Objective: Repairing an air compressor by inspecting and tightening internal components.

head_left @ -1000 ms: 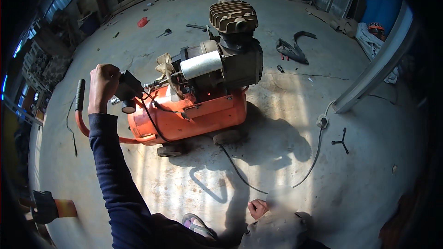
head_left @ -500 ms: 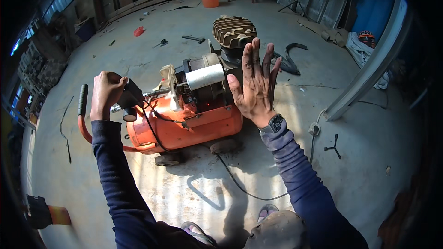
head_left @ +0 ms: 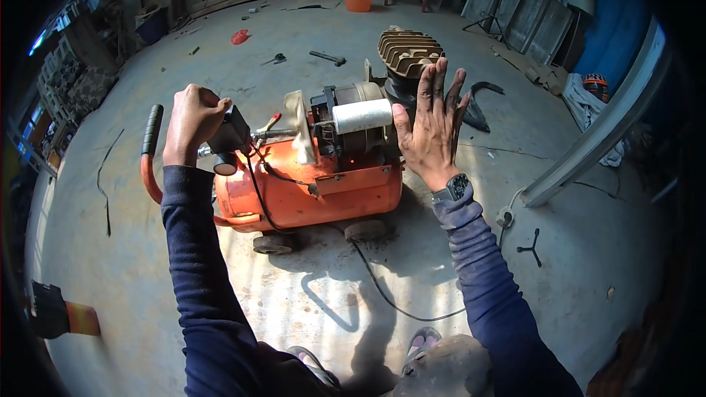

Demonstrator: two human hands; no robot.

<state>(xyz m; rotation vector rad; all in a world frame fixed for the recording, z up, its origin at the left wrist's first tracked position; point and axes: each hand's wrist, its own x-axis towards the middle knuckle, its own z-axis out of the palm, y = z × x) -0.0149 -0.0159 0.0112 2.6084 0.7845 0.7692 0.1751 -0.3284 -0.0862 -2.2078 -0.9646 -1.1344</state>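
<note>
- While the orange air compressor (head_left: 331, 202) stands on its small wheels before the person, its bent handle (head_left: 149, 173) rises at the left end; a hard sideways push could perhaps set it rolling.
- Next comes the left hand (head_left: 195, 121), fingers curled in narrow at the black box (head_left: 232, 131) above the tank. From here I can't tell whether they pinch anything. Too much force there might crack the housing or strain the wire beneath it.
- Just beside the fan, a red-tipped object (head_left: 273, 123) is too small to make out; if loose, it could be knocked into the blades.
- The pale fan (head_left: 298, 121) shows no guard, so a sudden start could catch fingers or a cuff.
- The silver cylinder (head_left: 362, 115) sits against the motor, near the right thumb; it might give a shock if charged.
- Last, the right hand (head_left: 432, 140) is raised, fingers straight and spread wide, holding nothing; whether it touches the motor I can't tell. Hot metal could burn it.
- Below, the black cable (head_left: 445, 317) loops near the feet, where a step could snag it.
</note>
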